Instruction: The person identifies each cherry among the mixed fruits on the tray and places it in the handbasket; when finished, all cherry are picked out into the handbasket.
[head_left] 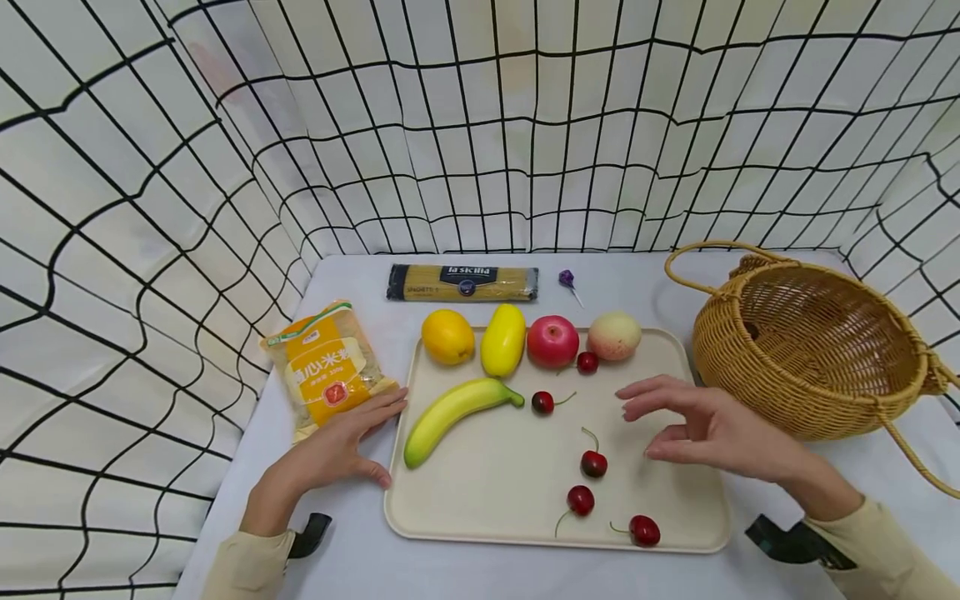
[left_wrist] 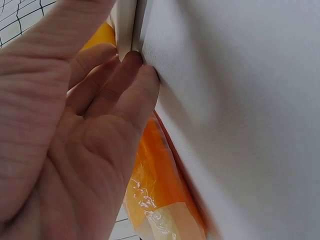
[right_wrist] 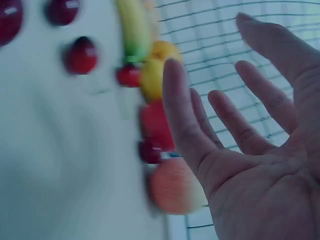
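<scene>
At the left edge of a beige tray (head_left: 495, 512), my left hand (head_left: 341, 446) rests with fingers extended, beside a yellow-orange food bag (head_left: 326, 367). In the left wrist view its fingertips touch the tray's side. My right hand (head_left: 708, 421) hovers over the tray's right part, fingers loosely bent, holding nothing. Several cherries (head_left: 594, 463) lie on the tray, nearest to the right hand. A banana (head_left: 457, 417) lies at the tray's left. Along its back sit an orange fruit (head_left: 447, 337), a yellow oblong fruit (head_left: 503, 340), a red apple (head_left: 552, 341) and a pale peach (head_left: 614, 336).
A wicker basket (head_left: 810, 350) with two handles stands tilted right of the tray. Behind the tray lie a spaghetti pack (head_left: 462, 283) and a purple lollipop (head_left: 567, 279). Black netting (head_left: 480, 142) over white cloth surrounds the table at the back and sides.
</scene>
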